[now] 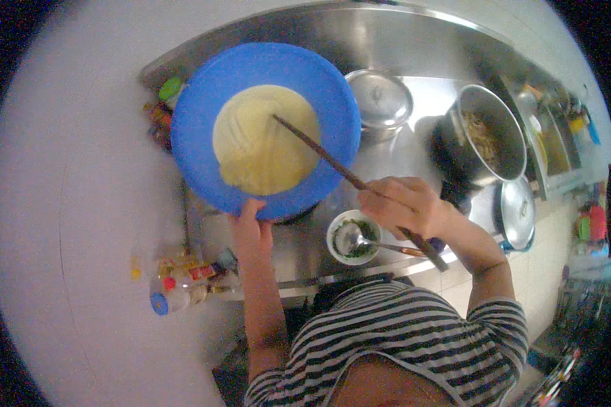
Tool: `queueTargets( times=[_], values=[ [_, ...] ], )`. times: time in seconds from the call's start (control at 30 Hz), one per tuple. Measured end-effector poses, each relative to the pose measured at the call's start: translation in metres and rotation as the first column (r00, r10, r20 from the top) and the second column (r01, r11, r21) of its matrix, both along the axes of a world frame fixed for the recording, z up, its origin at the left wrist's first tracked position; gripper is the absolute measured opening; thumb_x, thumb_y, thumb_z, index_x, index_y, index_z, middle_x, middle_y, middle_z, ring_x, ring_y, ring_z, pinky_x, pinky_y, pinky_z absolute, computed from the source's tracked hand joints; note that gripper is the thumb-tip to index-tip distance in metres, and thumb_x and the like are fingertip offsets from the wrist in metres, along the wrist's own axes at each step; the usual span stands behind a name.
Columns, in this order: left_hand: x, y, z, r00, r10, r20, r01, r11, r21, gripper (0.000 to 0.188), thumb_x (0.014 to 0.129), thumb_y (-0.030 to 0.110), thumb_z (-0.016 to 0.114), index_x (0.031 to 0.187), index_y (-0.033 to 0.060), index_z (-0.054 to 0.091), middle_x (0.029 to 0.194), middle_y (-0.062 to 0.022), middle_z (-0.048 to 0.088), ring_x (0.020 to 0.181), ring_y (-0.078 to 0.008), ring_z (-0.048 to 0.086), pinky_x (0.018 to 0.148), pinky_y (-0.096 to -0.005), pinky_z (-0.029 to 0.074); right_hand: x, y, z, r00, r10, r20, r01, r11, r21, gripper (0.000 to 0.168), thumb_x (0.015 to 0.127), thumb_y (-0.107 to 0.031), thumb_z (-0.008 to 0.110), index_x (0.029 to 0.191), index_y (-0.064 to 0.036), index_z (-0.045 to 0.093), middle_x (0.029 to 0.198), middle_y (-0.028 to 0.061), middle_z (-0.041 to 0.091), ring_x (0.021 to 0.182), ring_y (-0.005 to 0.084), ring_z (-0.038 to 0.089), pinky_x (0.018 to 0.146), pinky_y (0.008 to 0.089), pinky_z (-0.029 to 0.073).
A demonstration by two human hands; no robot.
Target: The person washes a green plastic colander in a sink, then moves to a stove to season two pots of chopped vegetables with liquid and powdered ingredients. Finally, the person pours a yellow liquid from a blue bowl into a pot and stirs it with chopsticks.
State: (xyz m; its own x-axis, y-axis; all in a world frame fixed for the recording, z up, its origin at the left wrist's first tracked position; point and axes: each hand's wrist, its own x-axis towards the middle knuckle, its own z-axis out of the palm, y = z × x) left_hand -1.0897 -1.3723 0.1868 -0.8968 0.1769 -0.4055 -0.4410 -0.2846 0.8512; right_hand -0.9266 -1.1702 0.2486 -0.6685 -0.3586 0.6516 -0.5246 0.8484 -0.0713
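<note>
My left hand (253,224) grips the near rim of a wide blue basin (262,63), its thumb over the edge. A smooth pale-yellow batter-like mixture (259,152) covers the basin's bottom, with streaks on its surface. Long dark wooden chopsticks (326,155) are in my right hand (402,203); they slant across the basin, tips at the yellow mixture. I cannot tell how deep the tips go. Just below my right hand, a small white bowl (331,241) holds something chopped and green. A metal spoon or ladle (347,238) rests in that bowl, its handle pointing right.
Beyond the bowl stands a deep metal pot (450,140) with brownish food inside. A lidded metal pot (379,99) sits right of the basin. Farther right is another metal lid (518,213). Jars and bottles (178,295) cluster at the counter's left front, beside the wall (81,203).
</note>
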Motion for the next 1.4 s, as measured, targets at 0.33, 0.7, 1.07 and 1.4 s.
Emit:
queueTargets(
  times=[0.33,0.7,1.07,1.4],
  values=[
    [0.170,0.115,-0.009,0.228,-0.754,-0.616,0.133,0.651,-0.748,0.035,0.062,-0.006,0.058,0.095,0.0083,0.056,0.096,-0.0096,0.057,0.092,-0.0268,0.055,0.076,-0.0359,0.046,0.177,0.121,0.056,0.991,-0.073,0.113,0.070,0.997,0.038,0.025,0.068,-0.013,0.061,0.089,0.001,0.059,0.096,0.0166,0.057,0.076,0.0294,0.061,0.060,0.0340,0.052],
    [0.370,0.342,0.029,0.584,-0.807,0.088,0.753,0.580,0.312,0.038,0.066,-0.002,0.058,0.103,-0.0008,0.049,0.090,-0.0073,0.055,0.084,-0.0197,0.054,0.072,-0.0339,0.046,0.427,0.253,0.112,0.701,-0.693,0.170,0.709,0.651,-0.271,0.023,0.074,-0.021,0.064,0.085,-0.002,0.063,0.076,0.0127,0.061,0.066,0.0242,0.059,0.059,0.0316,0.046],
    [0.486,0.461,-0.040,0.152,-0.988,-0.026,0.962,0.142,0.232,0.046,0.065,-0.006,0.053,0.110,0.0002,0.044,0.098,-0.0088,0.053,0.085,-0.0216,0.055,0.067,-0.0355,0.049,0.621,0.295,0.078,0.253,-0.773,0.582,0.852,-0.107,-0.512,0.018,0.085,-0.018,0.058,0.081,-0.001,0.060,0.067,0.0033,0.059,0.058,0.0082,0.058,0.051,0.0204,0.049],
    [0.711,0.523,-0.112,-0.051,-0.989,0.138,0.969,-0.016,0.245,0.044,0.066,-0.006,0.051,0.109,0.0012,0.045,0.095,-0.0072,0.053,0.083,-0.0208,0.055,0.065,-0.0336,0.049,0.932,0.287,-0.043,0.340,-0.654,0.676,0.454,-0.516,-0.727,0.020,0.077,-0.017,0.061,0.074,0.003,0.060,0.061,0.0117,0.059,0.043,0.0189,0.057,0.039,0.0273,0.049]
  ],
)
